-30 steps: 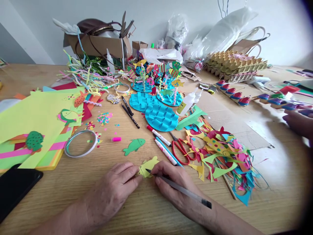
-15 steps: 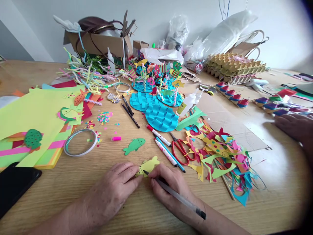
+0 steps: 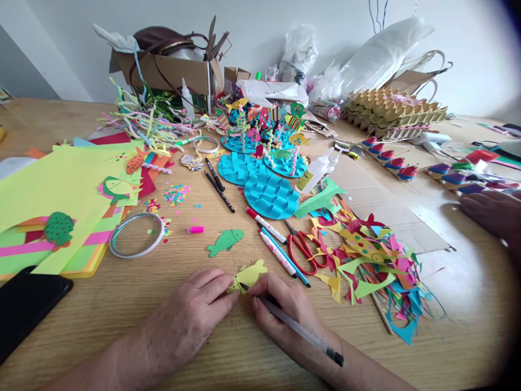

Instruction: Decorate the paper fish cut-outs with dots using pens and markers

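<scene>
1. Two bare hands are held over the wooden table (image 3: 163,293), with a yellow paper fish (image 3: 251,273) kept between them.
2. The fish's head end is gripped by the closed fingers of the left hand (image 3: 197,305).
3. A pen (image 3: 302,332) is gripped in the closed right hand (image 3: 287,307), its tip aimed at the fish; whether paper is touched cannot quite be made out.
4. A green paper fish (image 3: 226,242) is placed just beyond the yellow one.
5. Red-handled scissors (image 3: 304,255) are laid beside the markers (image 3: 278,254), near heaped paper scraps (image 3: 385,259).
6. Another person's hand (image 3: 486,213) is seen at far right, partly shadowed.
</scene>
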A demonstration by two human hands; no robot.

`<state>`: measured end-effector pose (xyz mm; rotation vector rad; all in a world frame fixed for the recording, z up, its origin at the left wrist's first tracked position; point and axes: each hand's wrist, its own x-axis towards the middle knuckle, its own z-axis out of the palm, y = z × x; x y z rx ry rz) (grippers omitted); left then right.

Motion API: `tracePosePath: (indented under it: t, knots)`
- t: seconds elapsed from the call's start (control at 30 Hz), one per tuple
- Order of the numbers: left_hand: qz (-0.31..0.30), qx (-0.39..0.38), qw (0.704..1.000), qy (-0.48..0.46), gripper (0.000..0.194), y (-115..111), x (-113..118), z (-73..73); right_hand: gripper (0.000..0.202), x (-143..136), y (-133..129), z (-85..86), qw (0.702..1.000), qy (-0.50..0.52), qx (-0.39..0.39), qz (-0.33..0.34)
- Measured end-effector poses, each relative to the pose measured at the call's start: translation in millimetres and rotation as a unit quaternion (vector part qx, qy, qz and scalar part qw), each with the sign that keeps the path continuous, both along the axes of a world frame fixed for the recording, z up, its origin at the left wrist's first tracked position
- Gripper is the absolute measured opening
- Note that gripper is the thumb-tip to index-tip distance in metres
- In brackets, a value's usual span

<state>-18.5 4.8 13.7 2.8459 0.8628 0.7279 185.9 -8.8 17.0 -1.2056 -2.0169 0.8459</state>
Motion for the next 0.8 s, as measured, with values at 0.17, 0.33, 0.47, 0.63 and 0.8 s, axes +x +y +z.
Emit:
tracePosePath:
  t: [0.17,0.33,0.47,0.63,0.8]
  knots:
    - [-0.001,0.005,1.000,-0.004,0.046,0.8,-0.4,-1.7,0.013,-0.6,-0.4,-0.2,1.000,0.002,-0.004,-0.002]
    - [-0.006,-0.012,1.000,0.002,0.044,-1.0,-2.3,-3.4,0.013,0.3,-0.4,0.7,1.000,0.000,0.001,-0.001]
    - [-0.005,-0.011,1.000,0.002,0.044,-1.7,-2.6,-4.4,0.013,0.3,0.1,0.5,1.000,-0.002,0.005,-0.001]
    - [0.004,0.001,1.000,-0.004,0.045,-1.3,-2.3,-3.7,0.012,0.9,-0.7,-0.3,1.000,-0.002,0.002,-0.002]
    - [0.001,0.004,1.000,0.004,0.047,-1.1,-2.2,-2.3,0.012,0.7,-1.3,-0.2,1.000,0.000,-0.003,0.003]
